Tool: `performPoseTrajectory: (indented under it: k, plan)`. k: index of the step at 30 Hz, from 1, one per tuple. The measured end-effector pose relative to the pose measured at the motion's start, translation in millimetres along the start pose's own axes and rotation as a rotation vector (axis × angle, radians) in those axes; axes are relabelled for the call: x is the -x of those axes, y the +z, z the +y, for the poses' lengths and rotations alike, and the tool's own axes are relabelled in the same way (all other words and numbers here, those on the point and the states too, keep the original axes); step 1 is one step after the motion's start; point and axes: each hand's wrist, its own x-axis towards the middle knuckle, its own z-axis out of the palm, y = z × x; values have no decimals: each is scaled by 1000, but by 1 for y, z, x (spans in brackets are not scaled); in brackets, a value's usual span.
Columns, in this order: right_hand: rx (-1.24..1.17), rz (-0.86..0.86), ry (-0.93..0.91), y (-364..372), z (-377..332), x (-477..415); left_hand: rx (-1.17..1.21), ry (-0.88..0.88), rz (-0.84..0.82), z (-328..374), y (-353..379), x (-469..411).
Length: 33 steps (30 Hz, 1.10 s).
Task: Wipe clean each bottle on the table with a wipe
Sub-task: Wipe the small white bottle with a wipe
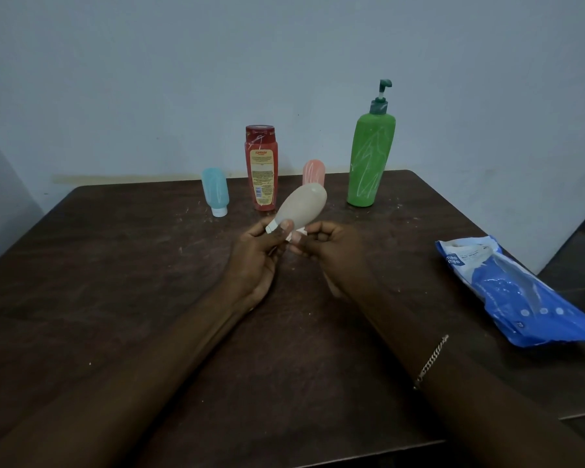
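The beige bottle (304,205) is gripped at its cap by left hand (255,255) and right hand (335,251), partly hiding a pink bottle (314,169). A wipes pack (520,295) is laid by the table (115,265)'s right edge.

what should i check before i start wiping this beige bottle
1. Grip on the beige bottle: ok. The left hand grips its cap end and the right hand pinches beside it.
2. Wipe in hand: cannot tell. The white bits at the fingers could be cap or wipe.
3. Wipe pack nearby: ok, it lies on the table to the right.
4. Pack open: cannot tell.
5. Other bottles upright: ok for the blue tube, red bottle, pink tube and green pump bottle.
6. Green pump bottle clean: not ok, it has white streaks.
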Motion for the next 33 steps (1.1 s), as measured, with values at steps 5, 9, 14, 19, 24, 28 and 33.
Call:
performPoseTrajectory:
  k: [5,9,14,19,24,28,33]
  plan:
    - [34,68,-15,-6,-1,-5,-30,-1,12,4,2,-2]
    - [-101,134,-26,-18,-11,-10,-76,-4,26,6,1,-2]
    - [-128,99,-25,-37,-19,-17,-196,-15,45,11,-4,-3]
    - [158,138,-102,-43,-17,-19,-297,-1,46,14,-9,-6]
    - [471,83,-149,-40,-19,-12,-280,36,74,18,-12,-8]
    - [505,-7,-69,-32,-18,-5,-212,70,96,19,-15,-9]
    - [528,-187,58,-9,0,4,-140,40,65,13,-13,-9]
